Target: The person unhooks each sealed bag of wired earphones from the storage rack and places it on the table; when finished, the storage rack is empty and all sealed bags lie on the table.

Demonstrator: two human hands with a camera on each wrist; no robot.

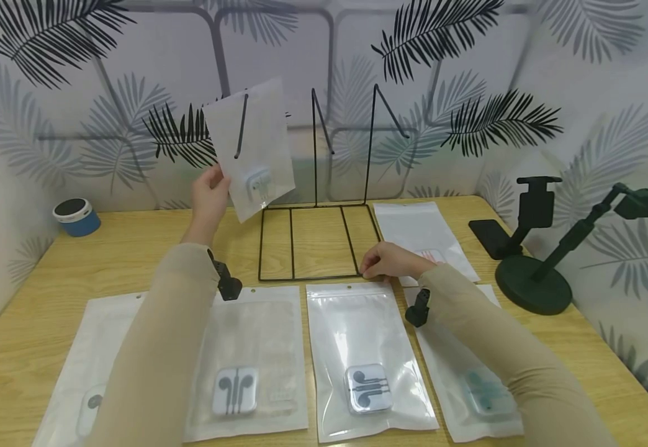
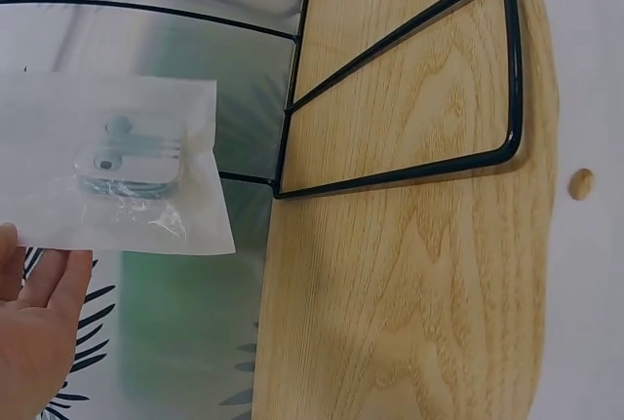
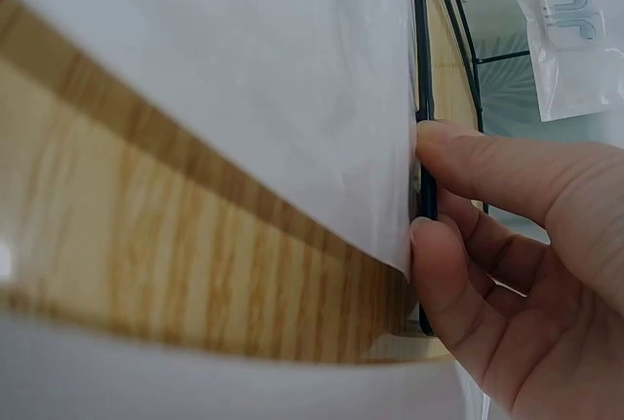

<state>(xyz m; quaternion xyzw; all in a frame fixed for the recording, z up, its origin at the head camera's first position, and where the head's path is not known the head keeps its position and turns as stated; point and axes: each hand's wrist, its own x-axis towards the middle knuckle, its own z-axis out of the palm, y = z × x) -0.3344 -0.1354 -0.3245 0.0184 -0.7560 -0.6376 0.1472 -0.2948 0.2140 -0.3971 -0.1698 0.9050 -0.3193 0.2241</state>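
A black wire display rack (image 1: pixel 314 205) stands on the table, with hooks jutting forward at the top. On its left hook hangs a white zip bag (image 1: pixel 262 130) holding boxed earphones (image 2: pixel 132 157), tilted to one side. My left hand (image 1: pixel 210 192) pinches that bag's lower left edge, thumb in front and fingers behind. My right hand (image 1: pixel 393 261) grips the rack's base at its front right corner; in the right wrist view the base bar (image 3: pixel 426 162) sits between thumb and fingers. Just in front lies a bag with grey earphones (image 1: pixel 365 347).
More earphone bags lie flat: one at centre left (image 1: pixel 268 341), one partly under my left sleeve, one with teal earphones (image 1: pixel 483 397), and one behind my right hand (image 1: pixel 419 226). At right are a black stand (image 1: pixel 533 282) and a phone (image 1: pixel 488 239); far left, a blue round device (image 1: pixel 81 222).
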